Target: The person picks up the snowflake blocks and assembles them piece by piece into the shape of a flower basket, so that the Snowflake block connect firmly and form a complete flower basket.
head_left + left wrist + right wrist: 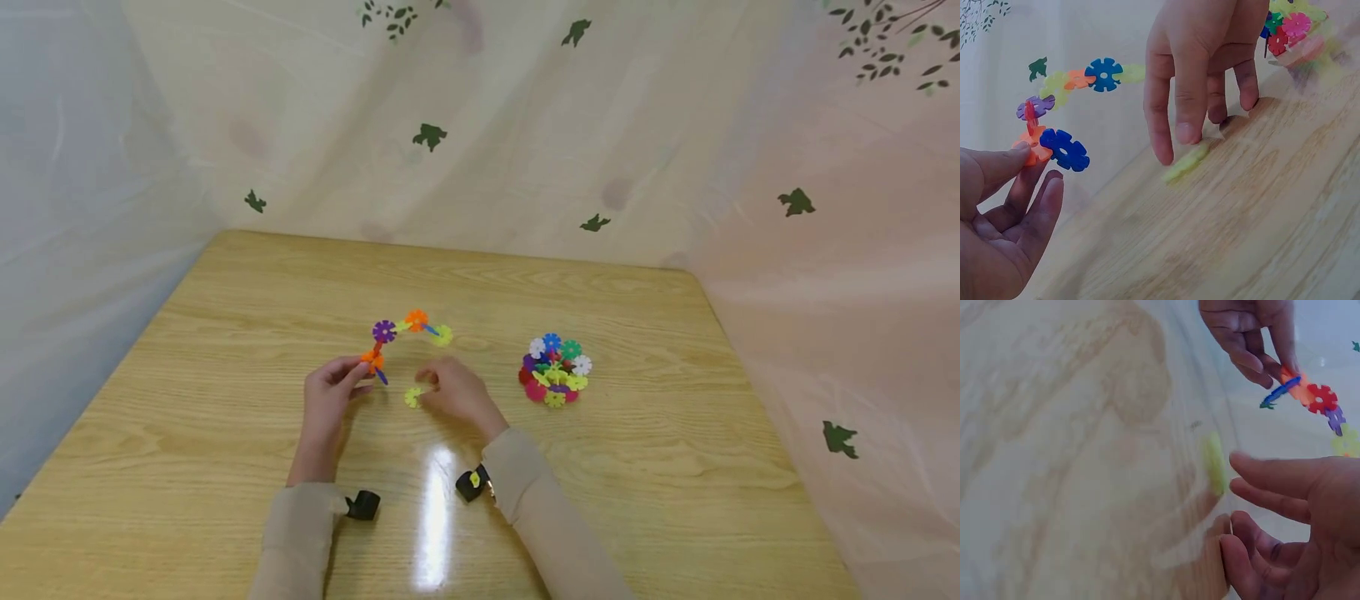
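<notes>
My left hand [330,392] pinches an orange notched disc [1039,152] between thumb and fingers, at the near end of a chain of interlocking snowflake discs. A blue disc [1065,150] juts out beside the orange one. From there the chain runs through a red disc [1322,399] and a purple disc [384,332], then curves right through yellow, orange and blue pieces. Over the table, my right hand [459,392] has its fingertips right at a loose yellow disc [412,397]. In the right wrist view its fingers are extended, with a small gap to that disc.
A multicoloured cluster of joined snowflake discs [555,375] sits on the wooden table [660,467], right of my right hand. Black wrist cameras [363,505] are strapped at both sleeves. A pale curtain [510,167] with green leaf and bird prints surrounds the table.
</notes>
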A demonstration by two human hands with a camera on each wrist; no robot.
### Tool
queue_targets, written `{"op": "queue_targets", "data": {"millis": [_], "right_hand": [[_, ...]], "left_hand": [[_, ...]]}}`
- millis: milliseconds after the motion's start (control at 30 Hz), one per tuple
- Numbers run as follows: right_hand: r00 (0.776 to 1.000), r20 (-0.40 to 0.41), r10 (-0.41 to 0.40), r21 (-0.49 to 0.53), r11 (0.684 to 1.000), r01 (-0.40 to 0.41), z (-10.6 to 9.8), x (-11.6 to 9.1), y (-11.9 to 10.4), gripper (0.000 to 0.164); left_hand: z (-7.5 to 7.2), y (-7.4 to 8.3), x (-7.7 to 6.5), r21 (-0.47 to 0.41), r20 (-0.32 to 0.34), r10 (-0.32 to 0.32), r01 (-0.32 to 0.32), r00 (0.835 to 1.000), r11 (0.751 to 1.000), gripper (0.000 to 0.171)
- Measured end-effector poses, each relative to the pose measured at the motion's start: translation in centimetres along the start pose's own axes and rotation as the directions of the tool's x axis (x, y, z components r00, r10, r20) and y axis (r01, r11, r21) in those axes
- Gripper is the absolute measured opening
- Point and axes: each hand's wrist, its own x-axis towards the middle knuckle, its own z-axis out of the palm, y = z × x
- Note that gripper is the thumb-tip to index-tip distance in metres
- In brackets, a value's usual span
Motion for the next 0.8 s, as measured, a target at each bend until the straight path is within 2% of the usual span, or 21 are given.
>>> {"op": "queue_targets", "data": {"millis": [100,200,400,533,600,633,700,767,800], "right_hand": [[1.0,0.016,0.012,-0.064,0.998,-0.011,0.2,0.0,-0.4,0.028],[0.999,0.013,0.038,-0.08,0.996,-0.036,0.2,-0.1,-0.7,0.025],[0.998,0.006,0.055,-0.007,0.998,-0.055,0.0,-0.3,-0.8,0.019],[0.998,-0.023,0.06,0.121,0.991,-0.057,0.1,-0.6,-0.1,0.013],[0.995,-0.023,0.092,0.265,0.961,-0.083,0.2,-0.8,0.3,0.013],[0.993,-0.018,0.113,0.345,0.933,-0.1,0.3,-0.9,0.5,0.013],[0.989,-0.005,0.147,0.496,0.86,-0.125,0.3,-1.1,0.7,0.016],[0.985,0.007,0.17,0.602,0.786,-0.14,0.4,-1.3,0.9,0.019],[0.985,0.005,0.172,0.629,0.765,-0.137,0.4,-1.4,0.9,0.02]], "left_hand": [[0.0,0.0,-0.1,-0.001,-0.001,0.006,-0.006,1.0,1.0,0.012],[0.1,0.0,-0.1,0.001,0.004,0.009,-0.009,1.0,1.0,0.013],[0.3,0.0,-0.1,0.0,0.001,0.003,-0.003,1.0,1.0,0.014],[0.5,0.0,-0.2,-0.028,0.01,0.004,-0.004,1.0,1.0,0.013],[0.6,0.0,-0.3,-0.041,0.012,0.007,-0.006,1.0,0.999,0.014],[0.7,0.0,-0.3,-0.045,0.013,0.011,-0.01,1.0,0.999,0.014],[0.8,0.0,-0.3,-0.06,0.009,0.012,-0.011,1.0,0.998,0.016],[0.9,-0.1,-0.3,-0.076,0.008,0.015,-0.015,1.0,0.997,0.02],[1.0,-0.1,-0.3,-0.088,0.004,0.018,-0.017,1.0,0.996,0.022]]}}
